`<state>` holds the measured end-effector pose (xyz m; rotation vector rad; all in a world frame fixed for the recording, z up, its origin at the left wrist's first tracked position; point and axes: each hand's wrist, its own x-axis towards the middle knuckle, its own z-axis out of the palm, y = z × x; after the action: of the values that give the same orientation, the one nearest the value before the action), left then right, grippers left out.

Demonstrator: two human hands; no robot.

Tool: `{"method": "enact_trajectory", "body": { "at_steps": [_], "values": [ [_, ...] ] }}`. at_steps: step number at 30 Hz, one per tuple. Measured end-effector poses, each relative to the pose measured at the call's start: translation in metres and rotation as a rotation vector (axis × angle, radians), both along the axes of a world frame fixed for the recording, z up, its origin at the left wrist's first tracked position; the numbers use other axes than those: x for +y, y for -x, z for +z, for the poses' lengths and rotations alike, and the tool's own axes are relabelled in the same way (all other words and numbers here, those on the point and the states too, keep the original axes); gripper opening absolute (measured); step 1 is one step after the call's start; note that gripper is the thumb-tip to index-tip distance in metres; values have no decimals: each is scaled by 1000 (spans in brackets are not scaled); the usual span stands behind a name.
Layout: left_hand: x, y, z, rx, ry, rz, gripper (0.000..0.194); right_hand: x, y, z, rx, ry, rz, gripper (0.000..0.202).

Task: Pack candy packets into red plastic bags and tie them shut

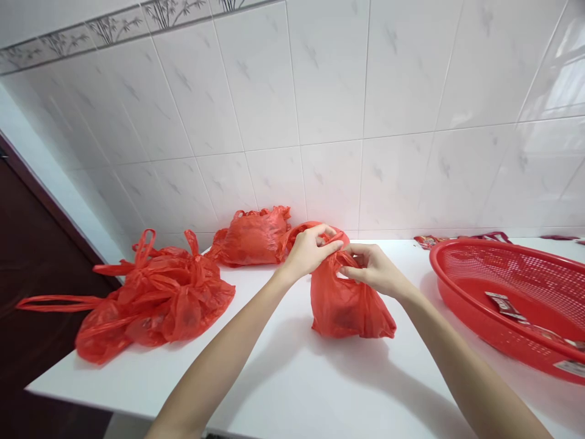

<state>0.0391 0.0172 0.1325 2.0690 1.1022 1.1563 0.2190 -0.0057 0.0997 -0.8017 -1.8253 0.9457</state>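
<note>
Illumination bright and diffuse. Window-patterned glare on the glossy wall tiles (329,79), upper right. Broad, soft-edged shadows on the white tabletop (283,390) near the held red bag (351,311). Door (27,244) at left edge dark, detail low. Wide-angle stretching toward the frame edges. Centre reasonably sharp.

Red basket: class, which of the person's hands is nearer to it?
Right. The right hand, at the top of the red bag, is left of the basket; the left hand, also there, is farther left.
</note>
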Motion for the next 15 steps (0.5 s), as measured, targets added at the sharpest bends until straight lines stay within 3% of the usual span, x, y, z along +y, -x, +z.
{"method": "enact_trajectory", "body": {
  "at_steps": [3,6,8,11,15],
  "values": [
    [3,0,-3,60,78,-93,41,4,-3,-2,-34,-172,-126,8],
    [7,1,-5,158,295,-169,58,4,-5,0,-75,-288,-133,19],
    [9,1,-7,141,462,-253,54,3,-5,1,-118,-327,-132,23],
    [10,0,-10,-38,698,-397,29,3,-5,1,-144,-318,-128,25],
    [9,0,-16,-169,868,-532,36,4,-8,-1,-169,-318,-151,23]
  ]
}}
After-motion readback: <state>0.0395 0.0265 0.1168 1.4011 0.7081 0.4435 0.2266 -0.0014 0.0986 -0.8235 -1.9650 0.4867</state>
